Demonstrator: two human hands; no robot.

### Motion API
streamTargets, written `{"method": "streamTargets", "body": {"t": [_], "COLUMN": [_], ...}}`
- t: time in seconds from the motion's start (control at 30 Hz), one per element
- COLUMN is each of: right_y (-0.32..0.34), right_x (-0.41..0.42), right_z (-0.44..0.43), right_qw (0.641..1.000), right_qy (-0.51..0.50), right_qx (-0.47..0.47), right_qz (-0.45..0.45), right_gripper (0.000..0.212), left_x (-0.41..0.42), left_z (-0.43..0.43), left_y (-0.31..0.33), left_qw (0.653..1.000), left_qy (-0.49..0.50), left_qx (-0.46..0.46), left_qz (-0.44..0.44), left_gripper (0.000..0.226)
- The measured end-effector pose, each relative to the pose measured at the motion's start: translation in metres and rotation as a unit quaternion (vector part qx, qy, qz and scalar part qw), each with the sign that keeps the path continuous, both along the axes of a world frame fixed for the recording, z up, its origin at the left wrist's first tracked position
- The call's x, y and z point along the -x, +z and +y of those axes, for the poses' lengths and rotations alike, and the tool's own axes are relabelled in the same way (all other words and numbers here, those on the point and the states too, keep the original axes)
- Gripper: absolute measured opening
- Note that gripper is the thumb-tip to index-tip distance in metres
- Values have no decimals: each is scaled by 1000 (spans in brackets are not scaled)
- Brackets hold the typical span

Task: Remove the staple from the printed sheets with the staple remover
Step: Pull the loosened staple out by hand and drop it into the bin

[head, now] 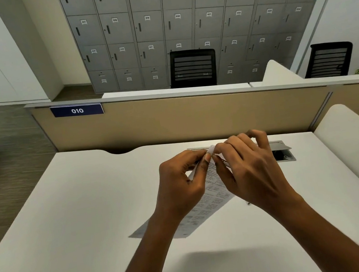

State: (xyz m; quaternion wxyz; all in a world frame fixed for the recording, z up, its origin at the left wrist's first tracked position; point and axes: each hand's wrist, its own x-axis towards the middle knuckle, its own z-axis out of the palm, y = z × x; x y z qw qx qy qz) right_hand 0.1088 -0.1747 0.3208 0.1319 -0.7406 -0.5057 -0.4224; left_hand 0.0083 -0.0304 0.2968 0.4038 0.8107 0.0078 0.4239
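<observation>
The printed sheets (214,191) are held tilted above the white desk (70,220), their lower corner hanging just over the surface. My left hand (180,181) pinches the sheets' top corner between thumb and forefinger. My right hand (252,167) meets it at the same corner, fingertips touching the paper. A slim dark tool with white lettering, apparently the staple remover (226,164), runs under my right fingers; most of it is hidden by the hand. The staple itself is covered by my fingertips.
An open cable hatch (283,151) sits in the desk just behind my right hand. A beige partition (194,117) bounds the desk's far edge, and a white side panel (353,134) its right. Black chairs (193,68) and grey lockers (180,20) stand beyond.
</observation>
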Motion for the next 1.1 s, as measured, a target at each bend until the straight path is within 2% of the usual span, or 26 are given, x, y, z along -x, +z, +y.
{"method": "streamTargets", "body": {"t": [0.2,0.4,0.73,1.1], "right_y": [-3,-1,13,21], "right_x": [-1,-2,2,11], "right_z": [-1,-2,-3,-3], "right_qw": [1000,1000,998,993], "right_qy": [8,10,-16,-78], "right_qx": [3,20,57,90], "right_qz": [-28,-12,-14,-24], "right_gripper": [23,23,31,34], "left_x": [1,2,4,1], "left_z": [0,0,-5,-12], "left_y": [0,0,2,-1], "left_qw": [1000,999,997,990], "left_qy": [7,13,21,75], "left_qx": [-29,-40,-77,-119], "left_qz": [5,3,-2,-17], "left_gripper": [20,19,25,17]}}
